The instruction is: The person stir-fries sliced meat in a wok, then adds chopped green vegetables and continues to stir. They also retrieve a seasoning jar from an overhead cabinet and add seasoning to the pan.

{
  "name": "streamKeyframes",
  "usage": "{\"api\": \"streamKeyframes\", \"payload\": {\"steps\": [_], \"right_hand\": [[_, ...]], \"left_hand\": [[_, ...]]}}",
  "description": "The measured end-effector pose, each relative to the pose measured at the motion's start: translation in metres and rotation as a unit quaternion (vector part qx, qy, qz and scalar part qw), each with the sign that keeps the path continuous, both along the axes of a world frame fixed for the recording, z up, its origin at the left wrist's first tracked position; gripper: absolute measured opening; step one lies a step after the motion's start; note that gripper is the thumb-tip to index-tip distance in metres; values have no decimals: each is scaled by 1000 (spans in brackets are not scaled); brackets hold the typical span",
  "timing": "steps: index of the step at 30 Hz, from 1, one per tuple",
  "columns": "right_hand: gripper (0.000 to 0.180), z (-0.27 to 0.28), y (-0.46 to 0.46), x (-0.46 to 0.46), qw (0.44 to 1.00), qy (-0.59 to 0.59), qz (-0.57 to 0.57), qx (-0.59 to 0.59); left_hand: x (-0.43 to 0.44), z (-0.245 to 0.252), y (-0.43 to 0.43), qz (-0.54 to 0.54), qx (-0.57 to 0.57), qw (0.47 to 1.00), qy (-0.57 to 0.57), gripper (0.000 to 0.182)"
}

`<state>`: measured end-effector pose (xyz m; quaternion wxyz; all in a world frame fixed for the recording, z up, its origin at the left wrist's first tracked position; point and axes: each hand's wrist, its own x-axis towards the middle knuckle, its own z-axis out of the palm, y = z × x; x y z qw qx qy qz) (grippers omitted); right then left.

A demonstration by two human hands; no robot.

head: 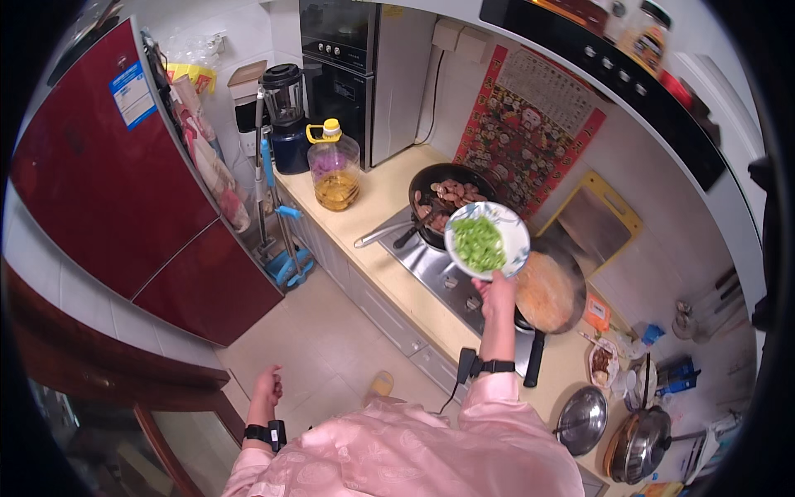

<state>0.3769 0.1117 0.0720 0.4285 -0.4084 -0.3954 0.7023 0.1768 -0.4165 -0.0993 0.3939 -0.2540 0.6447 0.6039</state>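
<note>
My right hand [497, 295] grips the near rim of a white patterned plate [516, 239] that bears chopped green vegetables [478, 244]. The plate is over the gas stove, partly in front of a dark wok [428, 171] with sliced meat [456, 191] and a dark-handled utensil [413, 233] in it. Right of the plate, a second pan [581, 292] holds a steaming orange-red liquid [546, 292]; its black handle [534, 360] points towards me. My left hand [268, 385] hangs low over the floor at the left, fingers curled, with nothing visible in it.
An oil jug [335, 177] and a blender [287, 118] stand on the counter at the left. A yellow-edged cutting board [590, 223] leans on the wall. Right of the stove are a metal lid [582, 419], a lidded pot [640, 444] and a dish of food [602, 363]. The range hood [608, 62] juts out above.
</note>
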Motion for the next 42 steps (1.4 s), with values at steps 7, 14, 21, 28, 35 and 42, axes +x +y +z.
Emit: {"api": "streamKeyframes", "payload": {"steps": [7, 14, 21, 28, 35, 42], "right_hand": [[61, 34, 112, -95, 724, -506, -159, 442], [73, 13, 171, -144, 597, -622, -28, 506], [69, 12, 149, -162, 619, -615, -128, 472], [48, 9, 125, -168, 938, -237, -239, 83], [21, -7, 58, -105, 956, 49, -245, -154], [25, -9, -88, 35, 953, 109, -241, -149]], "left_hand": [[-86, 15, 47, 102, 29, 994, 22, 21], [-166, 6, 143, -17, 43, 999, 8, 21], [-272, 43, 272, -191, 105, 974, 53, 16], [-310, 65, 382, -356, 145, 921, 60, 15], [-266, 23, 391, -566, 47, 821, -53, 21], [-172, 5, 356, -708, 7, 695, -125, 23]]}}
